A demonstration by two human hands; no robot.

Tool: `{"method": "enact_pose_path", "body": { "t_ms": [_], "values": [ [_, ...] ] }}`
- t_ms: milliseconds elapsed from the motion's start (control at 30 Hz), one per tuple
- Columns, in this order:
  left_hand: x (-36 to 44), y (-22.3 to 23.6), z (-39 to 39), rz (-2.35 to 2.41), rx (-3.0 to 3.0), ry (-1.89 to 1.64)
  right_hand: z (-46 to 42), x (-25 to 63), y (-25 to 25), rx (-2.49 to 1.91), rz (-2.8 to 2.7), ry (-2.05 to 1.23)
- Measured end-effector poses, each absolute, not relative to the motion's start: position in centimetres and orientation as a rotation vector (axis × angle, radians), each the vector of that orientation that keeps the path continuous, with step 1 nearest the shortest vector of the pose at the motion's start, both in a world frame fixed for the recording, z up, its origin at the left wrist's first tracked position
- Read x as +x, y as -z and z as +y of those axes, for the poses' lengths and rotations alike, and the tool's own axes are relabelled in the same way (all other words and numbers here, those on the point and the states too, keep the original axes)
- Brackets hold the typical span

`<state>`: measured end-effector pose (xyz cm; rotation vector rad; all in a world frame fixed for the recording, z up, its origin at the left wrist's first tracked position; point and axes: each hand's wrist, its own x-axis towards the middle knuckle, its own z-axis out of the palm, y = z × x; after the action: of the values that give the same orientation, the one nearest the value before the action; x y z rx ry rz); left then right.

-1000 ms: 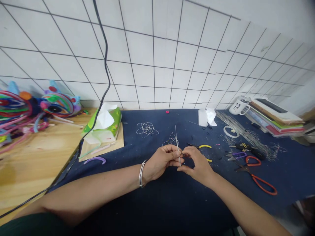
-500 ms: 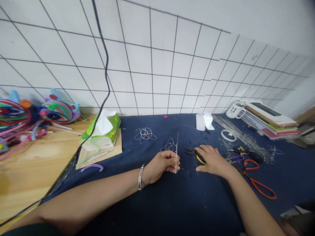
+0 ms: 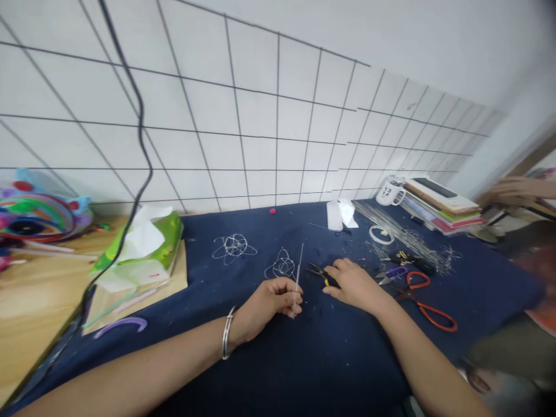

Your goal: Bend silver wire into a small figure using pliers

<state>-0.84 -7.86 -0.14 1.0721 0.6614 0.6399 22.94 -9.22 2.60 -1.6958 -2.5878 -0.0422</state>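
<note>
The head view, read as a clock face centred on the thin metal rod (image 3: 297, 288), puts the left hand (image 3: 271, 305) at 8 o'clock, pinching the rod between thumb and fingers so that it stands steeply above the dark blue cloth (image 3: 330, 359). The right hand (image 3: 354, 285) lies at 3 o'clock, thumb and fingers around the yellow handles of the pliers (image 3: 322, 273), whose dark nose points back towards the rod from 2 o'clock. Whether that hand grips tightly, I cannot tell.

For writing, look towards 2 o'clock: the white mug (image 3: 388, 194) carries black numerals, the upper line reading 13, the lower too blurred to be sure of. Between 9 and 10 o'clock, the green tissue pack (image 3: 174, 234) has a small red mark, too small to read. Yellow marks on the black-handled tool (image 3: 403, 257), at 3 o'clock beyond the right hand, are likewise illegible.

A second ago both hands were at the rod; the right has since left it and reached the pliers. Half a second ago its fingers were spread more openly over the handles. The view has swung to the right, and another person's hand (image 3: 515, 188) now shows between 2 and 3 o'clock, by the edge.
</note>
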Motion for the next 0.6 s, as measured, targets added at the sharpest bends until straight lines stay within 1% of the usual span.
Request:
{"method": "enact_pose_path", "body": {
  "t_ms": [167,400,600],
  "values": [
    [-0.8,0.0,-7.9,0.665,1.115,-0.61,-11.0,25.2,-2.8,-1.786,-2.543,0.089],
    [-0.6,0.1,-7.8,0.673,1.197,-0.574,-15.2,35.4,-2.8,-2.173,-2.265,0.208],
    [-0.4,-0.1,-7.8,0.691,1.213,-0.552,-17.6,39.8,-2.9,-2.306,-2.242,0.098]
  ]
}}
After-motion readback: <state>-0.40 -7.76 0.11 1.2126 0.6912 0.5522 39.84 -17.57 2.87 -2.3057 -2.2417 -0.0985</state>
